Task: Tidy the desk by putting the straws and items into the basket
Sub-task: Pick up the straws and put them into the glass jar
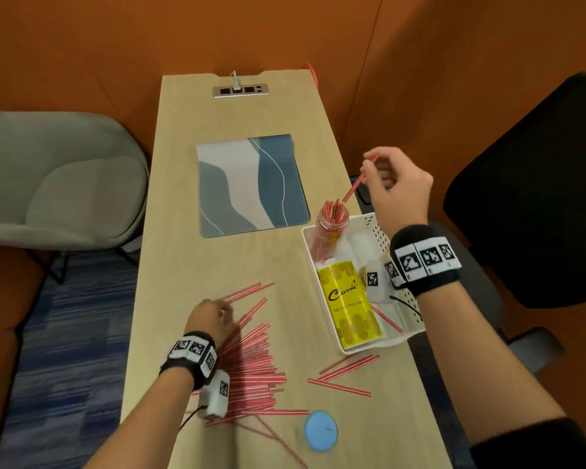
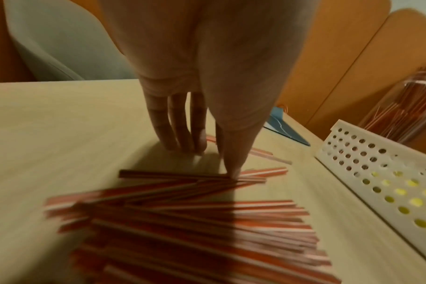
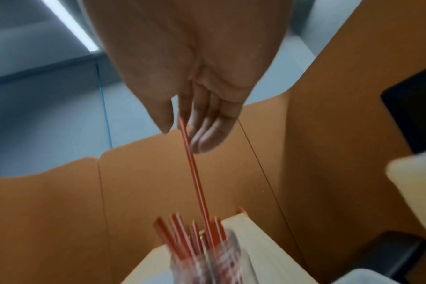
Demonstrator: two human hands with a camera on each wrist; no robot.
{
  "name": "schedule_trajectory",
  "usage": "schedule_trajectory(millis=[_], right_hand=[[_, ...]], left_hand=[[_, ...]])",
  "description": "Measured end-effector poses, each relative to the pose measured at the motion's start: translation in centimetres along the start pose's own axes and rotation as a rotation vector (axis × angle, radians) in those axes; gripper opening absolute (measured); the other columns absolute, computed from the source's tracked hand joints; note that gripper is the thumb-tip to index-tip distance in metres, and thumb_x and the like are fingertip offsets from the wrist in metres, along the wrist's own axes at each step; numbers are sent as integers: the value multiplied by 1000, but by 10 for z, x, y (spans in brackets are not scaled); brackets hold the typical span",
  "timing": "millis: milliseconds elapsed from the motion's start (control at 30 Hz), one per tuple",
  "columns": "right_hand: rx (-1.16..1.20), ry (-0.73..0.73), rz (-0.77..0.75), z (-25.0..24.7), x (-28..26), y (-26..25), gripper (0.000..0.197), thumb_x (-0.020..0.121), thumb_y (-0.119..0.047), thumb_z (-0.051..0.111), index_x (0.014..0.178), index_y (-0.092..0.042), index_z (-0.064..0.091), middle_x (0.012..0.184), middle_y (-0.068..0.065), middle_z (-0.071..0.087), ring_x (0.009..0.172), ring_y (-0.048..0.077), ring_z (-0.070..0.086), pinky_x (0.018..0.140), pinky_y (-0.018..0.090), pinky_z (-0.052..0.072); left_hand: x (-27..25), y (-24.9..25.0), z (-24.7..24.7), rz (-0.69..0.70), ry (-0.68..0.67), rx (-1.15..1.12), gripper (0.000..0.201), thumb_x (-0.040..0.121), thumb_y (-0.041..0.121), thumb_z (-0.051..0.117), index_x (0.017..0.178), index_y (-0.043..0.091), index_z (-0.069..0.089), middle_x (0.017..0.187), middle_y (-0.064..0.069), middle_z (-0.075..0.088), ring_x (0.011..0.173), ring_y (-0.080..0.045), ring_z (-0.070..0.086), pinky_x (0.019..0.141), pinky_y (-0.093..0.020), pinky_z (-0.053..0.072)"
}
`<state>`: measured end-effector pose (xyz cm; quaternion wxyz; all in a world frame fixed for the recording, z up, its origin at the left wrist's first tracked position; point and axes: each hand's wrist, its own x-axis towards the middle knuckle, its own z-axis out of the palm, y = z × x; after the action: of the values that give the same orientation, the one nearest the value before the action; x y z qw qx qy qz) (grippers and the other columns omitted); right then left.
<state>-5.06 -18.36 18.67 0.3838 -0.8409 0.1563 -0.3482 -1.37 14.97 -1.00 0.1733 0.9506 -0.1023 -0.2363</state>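
A big pile of red-and-white striped straws [image 1: 251,367] lies on the wooden desk [image 1: 183,265] in front of me. My left hand [image 1: 222,308] is at the pile's far edge; in the left wrist view its fingers [image 2: 180,130] point straight down onto the desk and the thumb tip touches a straw [image 2: 173,174]. My right hand [image 1: 372,164] pinches a single straw [image 1: 357,182] tilted above a glass jar [image 1: 332,225] holding several straws. The jar stands in the white perforated basket [image 1: 379,225], beside a yellow bottle [image 1: 349,299] lying flat.
A few loose straws [image 1: 345,370] lie between the pile and the basket. A blue round lid [image 1: 320,431] sits at the near edge. A blue-grey mat [image 1: 251,184] covers the desk's middle. A grey chair [image 1: 58,184] is left, a black chair [image 1: 538,198] right.
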Motion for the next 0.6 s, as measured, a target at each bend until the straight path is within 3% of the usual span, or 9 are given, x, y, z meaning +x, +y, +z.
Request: schedule_trajectory(millis=[133,267,333,433,533,600], right_hand=[[-177,-142,113,22,-19,17,35,90,-30,64,124,-24,60,100,-7,64,80,10,60,79,34,55],[-228,-133,56,33,-68,1,27,93,-26,62,119,-23,61,103,-8,57,80,4,50,75,14,40],[-207,-328,62,47,-104,-4,19,92,-20,62,111,-23,64,94,-12,59,74,1,50,71,11,39],[-219,-705,59,75,-166,2,13,86,-13,66,96,-19,71,81,-10,63,68,6,51,72,23,45],[-374,-1134,162,94,-224,14,13,84,-22,70,96,-21,71,88,-5,67,78,9,53,79,25,47],[-478,-1239,169,100,-254,25,16,82,-26,72,98,-23,70,95,-4,66,84,10,55,80,24,48]], left_hand=[[-13,-14,9,4,27,-13,19,74,31,83,89,23,73,92,2,68,77,-13,60,73,-23,49],[-19,-15,10,38,56,-26,4,81,24,76,80,20,77,83,1,74,76,-18,67,71,-23,50],[-22,-16,11,52,64,-47,7,85,20,71,82,19,77,84,-2,74,78,-21,68,71,-25,51],[-28,-20,10,54,71,-96,10,87,16,66,84,19,75,85,-4,74,78,-24,68,71,-28,53],[-34,-26,7,73,95,-179,7,89,20,68,86,22,73,82,0,73,76,-20,68,70,-28,54],[-39,-30,0,100,136,-235,5,89,23,69,89,23,74,83,4,71,75,-16,67,72,-27,55]])
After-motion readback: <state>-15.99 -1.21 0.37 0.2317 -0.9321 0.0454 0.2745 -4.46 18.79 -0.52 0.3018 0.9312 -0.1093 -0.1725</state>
